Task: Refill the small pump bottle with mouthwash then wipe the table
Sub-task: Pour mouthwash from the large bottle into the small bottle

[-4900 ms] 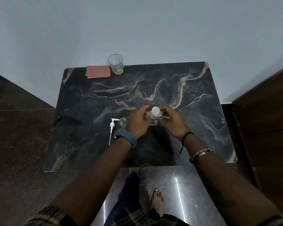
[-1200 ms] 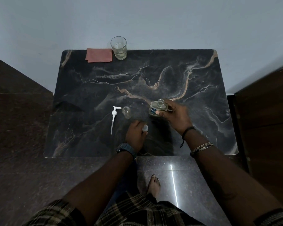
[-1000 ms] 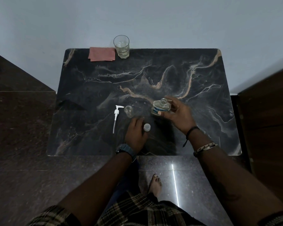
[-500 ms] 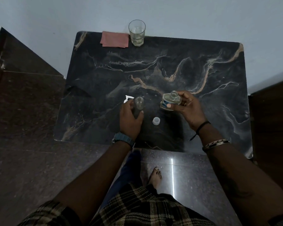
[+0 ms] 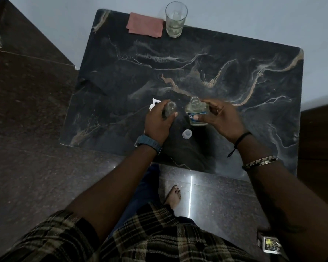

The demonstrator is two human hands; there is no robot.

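Veined black marble table [image 5: 235, 59], clear glass mouthwash bottle [image 5: 196, 112], small pump bottle [image 5: 169, 108]

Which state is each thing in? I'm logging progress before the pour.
small pump bottle: open, pump off, gripped by left hand
mouthwash bottle: uncapped, held by right hand
white cap: off, lying on table
pump head: removed, lying on table
glass: upright
pink cloth: folded, unused
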